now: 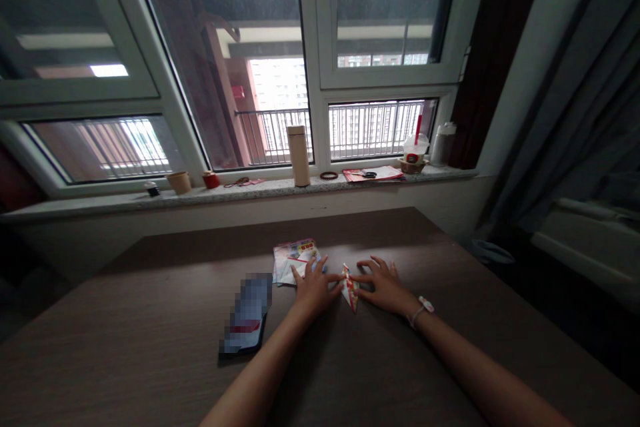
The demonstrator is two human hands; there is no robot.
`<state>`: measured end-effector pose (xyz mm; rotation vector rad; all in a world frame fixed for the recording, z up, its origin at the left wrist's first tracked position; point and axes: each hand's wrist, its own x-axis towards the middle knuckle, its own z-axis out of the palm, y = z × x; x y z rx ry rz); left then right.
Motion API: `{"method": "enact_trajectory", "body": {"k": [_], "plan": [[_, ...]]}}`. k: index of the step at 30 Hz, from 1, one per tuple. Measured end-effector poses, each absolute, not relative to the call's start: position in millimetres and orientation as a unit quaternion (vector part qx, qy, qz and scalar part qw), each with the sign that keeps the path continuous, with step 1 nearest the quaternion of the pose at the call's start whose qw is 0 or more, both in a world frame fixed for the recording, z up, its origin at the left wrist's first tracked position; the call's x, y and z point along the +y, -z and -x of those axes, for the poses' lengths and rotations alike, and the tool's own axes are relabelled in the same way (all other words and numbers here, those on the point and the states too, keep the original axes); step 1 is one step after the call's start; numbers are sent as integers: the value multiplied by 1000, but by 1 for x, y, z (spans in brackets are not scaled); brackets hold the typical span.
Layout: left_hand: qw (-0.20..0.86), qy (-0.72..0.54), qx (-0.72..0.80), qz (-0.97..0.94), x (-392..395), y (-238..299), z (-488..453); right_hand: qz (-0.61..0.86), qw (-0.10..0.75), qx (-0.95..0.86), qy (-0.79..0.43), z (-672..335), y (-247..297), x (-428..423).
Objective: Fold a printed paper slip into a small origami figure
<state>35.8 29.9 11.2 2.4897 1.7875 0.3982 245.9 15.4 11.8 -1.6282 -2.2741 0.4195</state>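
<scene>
Left hand [316, 288] and right hand [384, 285], fingers spread apart, lie either side of one folded paper [351, 289].

Folded paper [351, 288] between the left hand [315, 288] and right hand [383, 285]: white, printed in red, yellow and green. Paper stack [296, 260] just beyond the left hand: white and pink, with bright print. Table [150, 307] beneath: dark brown, fine wood grain; wrist band [420, 311] by the right hand white.

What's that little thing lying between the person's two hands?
In the head view, a small folded paper, printed in red and yellow, lies on the tabletop between the left hand and the right hand.
</scene>
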Motion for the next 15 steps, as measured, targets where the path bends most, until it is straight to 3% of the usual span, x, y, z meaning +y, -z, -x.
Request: {"method": "enact_trajectory", "body": {"k": [7, 15], "plan": [[56, -95, 577, -809, 26, -19, -34, 565, 114, -798, -174, -248, -19, 13], [93, -45, 558, -824, 22, -24, -32, 561, 123, -797, -186, -249, -18, 11]]}}
